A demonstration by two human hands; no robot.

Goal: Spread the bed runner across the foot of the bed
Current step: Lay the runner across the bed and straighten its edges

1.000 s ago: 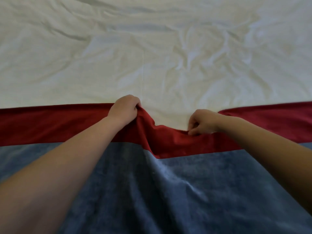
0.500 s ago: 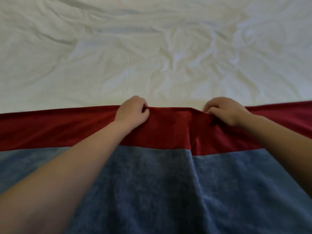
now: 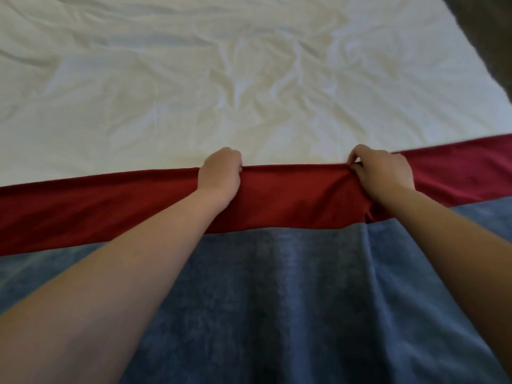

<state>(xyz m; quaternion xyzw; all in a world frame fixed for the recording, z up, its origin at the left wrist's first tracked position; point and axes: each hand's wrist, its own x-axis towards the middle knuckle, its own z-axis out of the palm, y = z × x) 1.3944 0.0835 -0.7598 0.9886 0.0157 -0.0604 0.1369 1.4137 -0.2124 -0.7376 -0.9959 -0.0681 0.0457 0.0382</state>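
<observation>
While the runner [image 3: 291, 200] lies long axis left-right, left hand [image 3: 220, 173] and right hand [image 3: 383, 174] each grip its far red edge, roughly level, neither nearer.

One view. Head camera: wide-angle, worn on the person's head, set at the foot of the bed [image 3: 166, 92], facing forward and down along it. Close range: bed runner [image 3: 277, 300] fills the lower frame; left forearm [image 3: 110, 286] and right forearm [image 3: 457, 245] enter from the bottom corners; bed's right edge shows top right.
</observation>
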